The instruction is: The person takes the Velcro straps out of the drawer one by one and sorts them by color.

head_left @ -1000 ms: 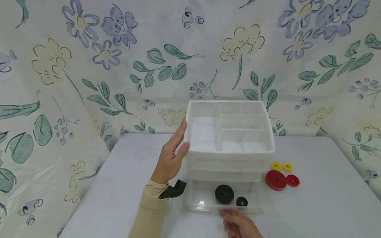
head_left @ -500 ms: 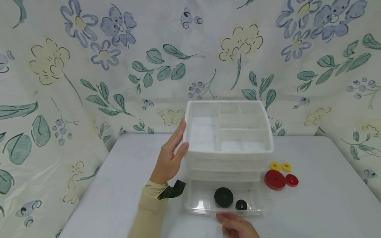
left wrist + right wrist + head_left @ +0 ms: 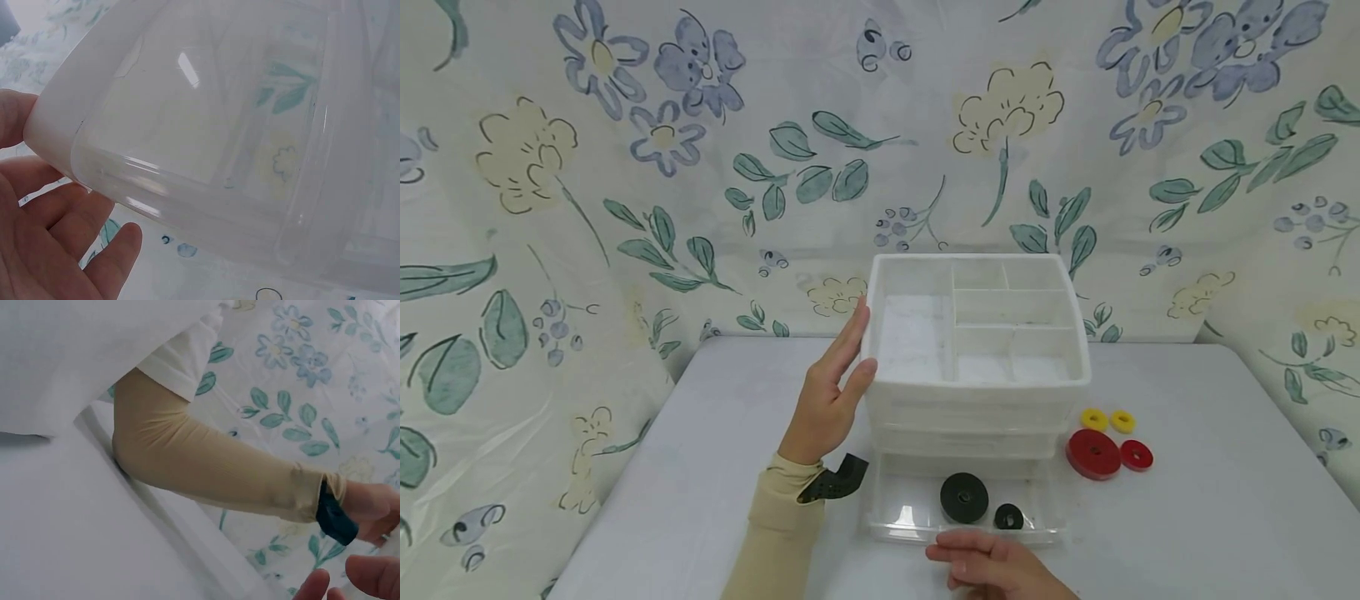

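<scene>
My left hand [image 3: 827, 392] rests against the left side of a white plastic drawer organizer [image 3: 977, 385], fingers extended and thumb at its front corner. In the left wrist view, that hand's fingertips [image 3: 129, 236] lie along the edge of the translucent organizer [image 3: 187, 125]. The lowest clear drawer [image 3: 902, 492] is pulled out. In it lie a large black disc with a centre hole [image 3: 964, 498] and a smaller black disc [image 3: 1008, 517]. My right hand [image 3: 1000, 567] is just in front of the drawer's front edge, fingers loosely extended and holding nothing.
On the table [image 3: 1210, 517], right of the organizer, lie a large red disc [image 3: 1093, 454], a small red disc [image 3: 1137, 455] and two yellow rings, one [image 3: 1093, 419] beside the other [image 3: 1123, 422]. A floral cloth [image 3: 790, 83] hangs behind. The organizer's top tray [image 3: 913, 333] has several compartments.
The drawer has come slightly further out toward me, its black discs moving with it. My right hand's fingers have come off the drawer front and spread out. The left hand has stayed put.
</scene>
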A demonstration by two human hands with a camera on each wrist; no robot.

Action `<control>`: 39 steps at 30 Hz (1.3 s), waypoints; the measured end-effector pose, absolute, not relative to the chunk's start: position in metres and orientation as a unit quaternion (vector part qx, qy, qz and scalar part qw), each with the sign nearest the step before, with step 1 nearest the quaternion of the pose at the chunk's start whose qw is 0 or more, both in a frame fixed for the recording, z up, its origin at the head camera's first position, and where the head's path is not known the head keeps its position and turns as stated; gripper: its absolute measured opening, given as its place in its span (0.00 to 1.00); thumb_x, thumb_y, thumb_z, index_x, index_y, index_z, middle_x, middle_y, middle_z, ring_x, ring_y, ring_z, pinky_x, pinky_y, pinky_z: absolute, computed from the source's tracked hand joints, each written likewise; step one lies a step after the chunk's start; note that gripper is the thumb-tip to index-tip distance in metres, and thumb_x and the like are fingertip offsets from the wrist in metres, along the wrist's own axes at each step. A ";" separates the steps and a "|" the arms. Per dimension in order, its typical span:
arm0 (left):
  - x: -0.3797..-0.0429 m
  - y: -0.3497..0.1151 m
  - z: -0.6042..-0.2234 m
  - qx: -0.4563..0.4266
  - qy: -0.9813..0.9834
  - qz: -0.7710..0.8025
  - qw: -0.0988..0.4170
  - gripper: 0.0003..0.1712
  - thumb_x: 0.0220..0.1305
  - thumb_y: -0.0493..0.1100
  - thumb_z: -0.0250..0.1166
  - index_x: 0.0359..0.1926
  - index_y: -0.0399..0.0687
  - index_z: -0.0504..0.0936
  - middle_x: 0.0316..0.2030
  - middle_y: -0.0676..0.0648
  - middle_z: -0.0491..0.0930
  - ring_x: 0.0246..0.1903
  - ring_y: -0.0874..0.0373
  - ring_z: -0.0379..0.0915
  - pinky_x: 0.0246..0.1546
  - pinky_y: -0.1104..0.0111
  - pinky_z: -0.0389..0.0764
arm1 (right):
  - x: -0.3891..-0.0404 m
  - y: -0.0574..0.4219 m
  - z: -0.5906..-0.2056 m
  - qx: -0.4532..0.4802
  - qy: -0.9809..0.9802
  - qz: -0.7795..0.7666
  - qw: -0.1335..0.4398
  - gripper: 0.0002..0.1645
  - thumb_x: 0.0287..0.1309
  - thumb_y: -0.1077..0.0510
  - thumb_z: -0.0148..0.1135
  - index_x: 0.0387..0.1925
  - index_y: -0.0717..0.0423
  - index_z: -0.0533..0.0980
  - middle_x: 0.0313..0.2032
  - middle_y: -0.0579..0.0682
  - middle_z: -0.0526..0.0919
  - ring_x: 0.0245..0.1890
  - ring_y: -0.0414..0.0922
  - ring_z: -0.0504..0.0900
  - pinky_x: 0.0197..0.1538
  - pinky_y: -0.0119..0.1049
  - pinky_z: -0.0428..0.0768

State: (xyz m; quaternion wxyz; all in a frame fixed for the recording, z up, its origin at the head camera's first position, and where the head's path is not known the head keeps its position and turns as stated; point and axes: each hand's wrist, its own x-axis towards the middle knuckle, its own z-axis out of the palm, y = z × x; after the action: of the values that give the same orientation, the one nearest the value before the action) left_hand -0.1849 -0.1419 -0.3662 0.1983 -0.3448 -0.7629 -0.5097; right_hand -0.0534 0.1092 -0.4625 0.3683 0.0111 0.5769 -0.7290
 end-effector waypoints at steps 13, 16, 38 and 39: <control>-0.185 -0.143 -0.367 -0.349 -0.758 -0.514 0.199 0.33 0.78 0.38 0.53 0.78 0.43 0.54 0.78 0.50 0.49 0.77 0.51 0.46 0.73 0.62 0.56 | -0.071 0.121 -0.434 -0.062 0.605 -0.722 0.329 0.24 0.70 0.57 0.61 0.63 0.61 0.74 0.59 0.56 0.79 0.46 0.45 0.78 0.54 0.34 0.80; -0.185 -0.143 -0.368 -0.351 -0.757 -0.515 0.199 0.33 0.78 0.38 0.53 0.78 0.43 0.54 0.78 0.49 0.49 0.77 0.51 0.46 0.73 0.62 0.56 | -0.074 0.123 -0.431 -0.080 0.612 -0.723 0.311 0.22 0.69 0.59 0.61 0.62 0.62 0.75 0.54 0.55 0.81 0.44 0.45 0.79 0.53 0.33 0.81; -0.186 -0.142 -0.367 -0.356 -0.750 -0.521 0.200 0.33 0.78 0.39 0.53 0.78 0.42 0.54 0.78 0.48 0.49 0.77 0.50 0.46 0.73 0.61 0.57 | -0.106 0.128 -0.431 -0.119 0.796 -0.576 0.147 0.26 0.59 0.58 0.72 0.58 0.60 0.78 0.32 0.50 0.83 0.27 0.47 0.80 0.30 0.31 0.81; -0.186 -0.142 -0.367 -0.356 -0.750 -0.521 0.200 0.33 0.78 0.39 0.53 0.78 0.42 0.54 0.78 0.48 0.49 0.77 0.50 0.46 0.73 0.61 0.57 | -0.107 0.129 -0.432 -0.122 0.798 -0.571 0.145 0.26 0.59 0.58 0.72 0.58 0.60 0.78 0.32 0.49 0.83 0.26 0.47 0.80 0.30 0.31 0.81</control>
State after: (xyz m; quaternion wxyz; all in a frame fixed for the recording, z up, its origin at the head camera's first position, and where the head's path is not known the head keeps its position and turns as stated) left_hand -0.1860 -0.1420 -0.3673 0.2002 -0.3561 -0.7495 -0.5209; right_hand -0.1071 0.1293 -0.4316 0.1448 -0.1218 0.7985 -0.5715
